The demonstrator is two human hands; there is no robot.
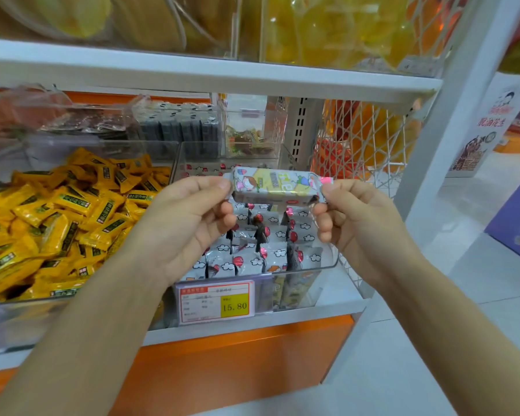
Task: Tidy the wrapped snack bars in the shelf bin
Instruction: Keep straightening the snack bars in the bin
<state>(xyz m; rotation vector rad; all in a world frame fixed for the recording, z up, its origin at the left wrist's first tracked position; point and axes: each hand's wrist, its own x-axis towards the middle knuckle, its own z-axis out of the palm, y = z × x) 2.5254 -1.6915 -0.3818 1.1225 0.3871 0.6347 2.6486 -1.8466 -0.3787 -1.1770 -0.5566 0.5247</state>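
the person holds one wrapped snack bar [275,186] level in the air, lengthwise from left to right, just above the back half of the clear shelf bin [300,295]. the left hand [189,223] pinches the crimped left end of the wrapper between thumb and forefinger, with the other fingers curled below. the right hand [360,226] pinches the shiny pink right end the same way, its lower fingers folded into the palm. the bar's printed face, pale with cartoon figures and a yellow patch, is turned up toward the camera, and it touches nothing but the two hands.

beneath it the bin holds the rest of the snack bars [252,253], standing on edge in close rows that run front to back, their silver wrappers printed with white clouds and red spots. a few near the middle lean out of line. a price tag [216,301] with a yellow panel reading 15.80 is fixed to the bin's front wall, at its left.

the bin stands on a white shelf [282,321] with an orange panel [237,361] below. just beside it on the left, another clear bin is heaped with loose yellow packets [57,217]. behind are more clear bins, one with dark packets [177,127]. a white wire mesh [367,136] closes the shelf's right side, and an upper shelf [192,73] carries bags of yellow goods.
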